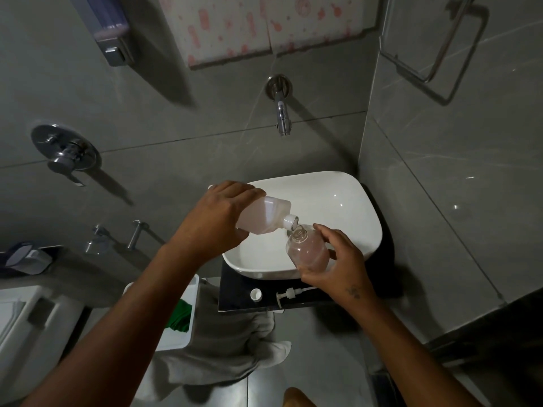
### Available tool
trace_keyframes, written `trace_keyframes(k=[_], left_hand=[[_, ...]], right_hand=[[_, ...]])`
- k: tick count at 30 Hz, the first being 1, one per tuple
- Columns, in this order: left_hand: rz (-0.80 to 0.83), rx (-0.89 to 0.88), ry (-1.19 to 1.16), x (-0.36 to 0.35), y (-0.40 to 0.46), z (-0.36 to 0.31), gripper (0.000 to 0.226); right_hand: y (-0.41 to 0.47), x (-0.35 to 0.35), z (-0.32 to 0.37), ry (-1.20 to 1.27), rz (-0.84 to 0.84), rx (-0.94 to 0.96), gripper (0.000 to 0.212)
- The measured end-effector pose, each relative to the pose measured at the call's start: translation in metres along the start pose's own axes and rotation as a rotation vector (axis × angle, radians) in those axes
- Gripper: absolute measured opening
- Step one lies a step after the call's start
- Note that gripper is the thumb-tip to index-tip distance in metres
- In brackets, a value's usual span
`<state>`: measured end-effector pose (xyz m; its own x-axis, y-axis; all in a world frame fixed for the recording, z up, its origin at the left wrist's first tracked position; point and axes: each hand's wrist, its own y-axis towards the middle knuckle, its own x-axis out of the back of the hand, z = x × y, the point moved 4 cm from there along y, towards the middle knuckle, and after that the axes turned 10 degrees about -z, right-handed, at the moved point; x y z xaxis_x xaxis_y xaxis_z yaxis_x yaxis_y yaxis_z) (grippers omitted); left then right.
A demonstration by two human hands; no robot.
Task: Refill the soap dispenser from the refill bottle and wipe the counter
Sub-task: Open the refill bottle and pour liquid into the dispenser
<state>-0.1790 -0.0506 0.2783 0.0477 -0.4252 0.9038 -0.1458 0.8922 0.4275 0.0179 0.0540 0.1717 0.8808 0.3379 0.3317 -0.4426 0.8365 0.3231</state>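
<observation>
My left hand [219, 218] grips the refill bottle [266, 215], a pale translucent bottle tipped sideways with its white neck pointing down to the right. Its spout sits just over the open mouth of the clear soap dispenser bottle [308, 249], which holds pinkish liquid and leans slightly left. My right hand [338, 265] is wrapped around the dispenser's lower half, above the front of the white basin [346, 201]. On the black counter [235, 292] lie a white cap [256, 295] and the white pump head [289, 293] with its tube.
A chrome wall spout [282, 113] hangs over the basin. A mixer handle [66, 155] and a wall soap dispenser [113, 30] are on the left wall. Below the counter stand a white bin with a green cloth [179, 315] and a grey towel [223, 342]. A towel ring [435, 51] is at the right.
</observation>
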Motion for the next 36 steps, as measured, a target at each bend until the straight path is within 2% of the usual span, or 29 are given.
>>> trace_keyframes(k=[36], left_hand=[[-0.092,-0.073,0.063,0.000,-0.005,-0.003,0.082]], right_hand=[[-0.002,0.000,-0.010,-0.005,0.017,-0.008,0.087]])
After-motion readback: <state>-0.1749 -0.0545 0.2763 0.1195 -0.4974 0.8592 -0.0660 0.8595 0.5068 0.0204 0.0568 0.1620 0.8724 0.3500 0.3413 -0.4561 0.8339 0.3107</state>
